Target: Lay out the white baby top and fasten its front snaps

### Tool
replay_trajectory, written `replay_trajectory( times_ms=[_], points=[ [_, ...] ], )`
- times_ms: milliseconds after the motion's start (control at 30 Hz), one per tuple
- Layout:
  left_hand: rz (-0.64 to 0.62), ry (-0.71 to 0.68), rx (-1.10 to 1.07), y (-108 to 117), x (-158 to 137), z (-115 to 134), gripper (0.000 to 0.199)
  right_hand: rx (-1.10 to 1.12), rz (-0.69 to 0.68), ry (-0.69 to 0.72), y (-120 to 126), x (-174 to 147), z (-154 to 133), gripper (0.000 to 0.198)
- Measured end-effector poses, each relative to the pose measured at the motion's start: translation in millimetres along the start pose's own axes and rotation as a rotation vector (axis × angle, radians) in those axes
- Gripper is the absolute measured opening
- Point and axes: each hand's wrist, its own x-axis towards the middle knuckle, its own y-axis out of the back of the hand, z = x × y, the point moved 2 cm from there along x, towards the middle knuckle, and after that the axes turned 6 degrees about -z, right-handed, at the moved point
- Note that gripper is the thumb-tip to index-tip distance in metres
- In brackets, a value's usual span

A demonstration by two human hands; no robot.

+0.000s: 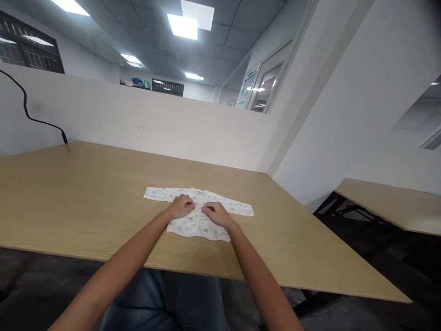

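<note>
A small white baby shirt (186,227) with a faint coloured print lies spread on the tabletop, front side up. Its two long sleeves stretch out to the left and right, and the neckline with a small label points away from me. My left hand (181,206) rests on the left half of the chest, fingers curled and pinching the cloth near the middle opening. On the right half, my right hand (217,214) is closed in the same way by the front edge. A narrow gap separates the hands. The fingertips and the cloth in them are partly hidden.
The shirt lies on a wooden table (89,197), near its front edge. A low white partition (165,124) stands behind it, with a wall to the right. A black cable (44,122) hangs down at the back left. Another table (389,202) stands at the right.
</note>
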Motion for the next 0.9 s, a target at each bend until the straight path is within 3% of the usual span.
replay_trajectory(
  times_ms=[900],
  points=[
    [-0.057, 0.017, 0.015, -2.4, 3.5, -4.0, 0.022, -0.009, -0.023, -0.002, -0.2, -0.9, 1.7, 0.025]
  ],
)
